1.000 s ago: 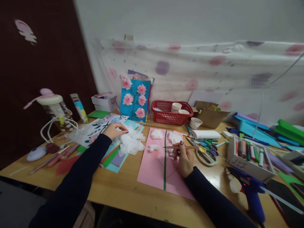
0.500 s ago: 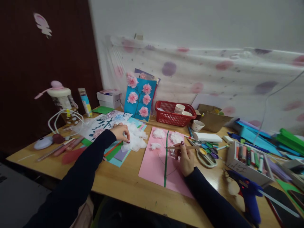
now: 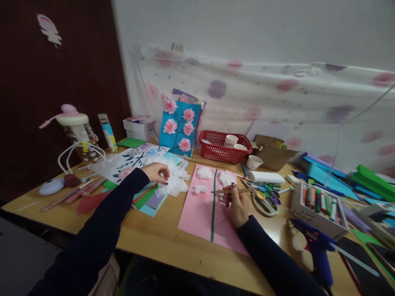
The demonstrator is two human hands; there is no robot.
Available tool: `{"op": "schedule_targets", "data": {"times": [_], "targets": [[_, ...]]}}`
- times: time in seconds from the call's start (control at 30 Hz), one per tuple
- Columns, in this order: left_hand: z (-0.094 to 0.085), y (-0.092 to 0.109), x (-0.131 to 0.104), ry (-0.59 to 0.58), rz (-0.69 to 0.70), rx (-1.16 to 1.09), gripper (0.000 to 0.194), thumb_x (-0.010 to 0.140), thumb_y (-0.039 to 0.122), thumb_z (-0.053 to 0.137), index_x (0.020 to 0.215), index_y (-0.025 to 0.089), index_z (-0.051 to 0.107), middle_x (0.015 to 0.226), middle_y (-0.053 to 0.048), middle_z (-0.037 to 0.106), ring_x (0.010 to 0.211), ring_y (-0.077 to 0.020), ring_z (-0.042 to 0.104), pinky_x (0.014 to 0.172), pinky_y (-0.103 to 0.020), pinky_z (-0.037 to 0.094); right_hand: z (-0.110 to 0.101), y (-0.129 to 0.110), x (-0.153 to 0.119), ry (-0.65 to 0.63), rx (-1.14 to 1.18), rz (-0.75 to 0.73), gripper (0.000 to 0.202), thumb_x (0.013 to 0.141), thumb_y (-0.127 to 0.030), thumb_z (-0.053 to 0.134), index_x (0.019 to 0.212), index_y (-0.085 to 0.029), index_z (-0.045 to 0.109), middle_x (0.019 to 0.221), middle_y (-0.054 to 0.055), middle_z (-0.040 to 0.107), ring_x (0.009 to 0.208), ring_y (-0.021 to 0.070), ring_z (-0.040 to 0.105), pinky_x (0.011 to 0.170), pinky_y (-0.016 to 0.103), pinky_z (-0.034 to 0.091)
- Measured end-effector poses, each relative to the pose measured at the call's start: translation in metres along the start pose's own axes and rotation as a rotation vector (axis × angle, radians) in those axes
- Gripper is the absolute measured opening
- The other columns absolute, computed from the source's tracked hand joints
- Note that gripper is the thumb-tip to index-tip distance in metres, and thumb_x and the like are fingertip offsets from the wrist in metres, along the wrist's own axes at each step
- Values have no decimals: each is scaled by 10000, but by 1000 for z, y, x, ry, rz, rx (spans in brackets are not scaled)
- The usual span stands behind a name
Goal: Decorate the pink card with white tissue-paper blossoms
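My left hand (image 3: 158, 172) is at the fluffy white cotton wool (image 3: 175, 183), thumb and fingers pinched together on its left part; the tuft between the fingertips is mostly hidden. In my right hand (image 3: 238, 204) is a thin wooden pencil (image 3: 220, 191), its dark tip pointing left over a sheet of pink paper (image 3: 193, 216). The paper carries a green stem strip (image 3: 213, 213), thin curved lines and several white cotton tufts, such as a cotton tuft (image 3: 204, 172) at the upper left. My right hand partly covers another tuft.
Scissors (image 3: 265, 207) and measuring spoons lie right of the paper. Farther right are a box of markers (image 3: 321, 218) and a blue glue gun (image 3: 317, 246). Behind stand a red basket (image 3: 225, 155), a paper cup (image 3: 254, 162) and a blue flower picture (image 3: 180, 119). Coloured sheets (image 3: 148, 201) lie left.
The whole view has shifted slightly. My left hand has edged a little to the right over the cotton wool. My right hand keeps the pencil almost still over the pink paper.
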State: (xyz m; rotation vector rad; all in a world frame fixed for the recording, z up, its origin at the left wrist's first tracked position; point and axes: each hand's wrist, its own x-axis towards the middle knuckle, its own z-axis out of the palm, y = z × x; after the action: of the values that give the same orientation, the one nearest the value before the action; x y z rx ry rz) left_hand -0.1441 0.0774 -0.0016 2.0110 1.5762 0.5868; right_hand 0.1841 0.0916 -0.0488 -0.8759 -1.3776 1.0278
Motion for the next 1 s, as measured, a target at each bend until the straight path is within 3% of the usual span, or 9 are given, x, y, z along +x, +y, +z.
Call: {"op": "schedule_targets", "data": {"times": [0.23, 0.4, 0.57, 0.73, 0.83, 1.0], "targets": [[1, -1, 2, -111, -66, 31, 274, 570, 200, 626, 833, 125, 635, 689, 3, 638, 554, -94, 468, 538, -196, 322, 1, 0, 0, -12, 8, -13, 433, 843, -549, 451, 734, -149, 573, 480, -29, 476, 385, 90, 403, 351, 204, 291], [-2, 2, 0, -91, -14, -6, 293, 630, 223, 591, 901, 127, 649, 720, 4, 606, 629, -113, 505, 608, -213, 369, 0, 0, -1, -6, 3, -19, 424, 848, -536, 454, 732, -148, 578, 488, -26, 484, 392, 88, 407, 353, 202, 295], [-2, 7, 0, -47, 9, -308, 248, 645, 232, 613, 860, 115, 654, 792, -26, 629, 766, -145, 568, 732, -248, 414, 0, 1, 0, -3, 8, -16, 422, 847, -542, 445, 729, -156, 569, 495, -26, 490, 388, 91, 411, 346, 204, 300], [17, 23, 4, -25, -70, -806, 225, 588, 237, 713, 763, 122, 628, 764, -12, 630, 719, -124, 593, 782, -294, 457, 1, 0, -1, 13, 22, -23, 433, 843, -552, 444, 735, -152, 568, 492, -28, 485, 388, 90, 414, 346, 203, 304], [34, 39, 10, -133, -118, -993, 235, 552, 172, 736, 749, 112, 623, 805, -30, 646, 711, -122, 611, 761, -296, 475, 3, -3, -3, 6, 56, -24, 436, 840, -553, 451, 722, -149, 566, 486, -28, 482, 391, 84, 412, 347, 196, 302], [60, 66, 26, -285, -109, -1111, 251, 556, 112, 723, 789, 98, 630, 818, -69, 681, 709, -135, 636, 732, -275, 481, 5, -8, -5, 15, 87, -14, 422, 838, -539, 467, 710, -150, 567, 463, -38, 472, 369, 75, 389, 334, 190, 295]]}}
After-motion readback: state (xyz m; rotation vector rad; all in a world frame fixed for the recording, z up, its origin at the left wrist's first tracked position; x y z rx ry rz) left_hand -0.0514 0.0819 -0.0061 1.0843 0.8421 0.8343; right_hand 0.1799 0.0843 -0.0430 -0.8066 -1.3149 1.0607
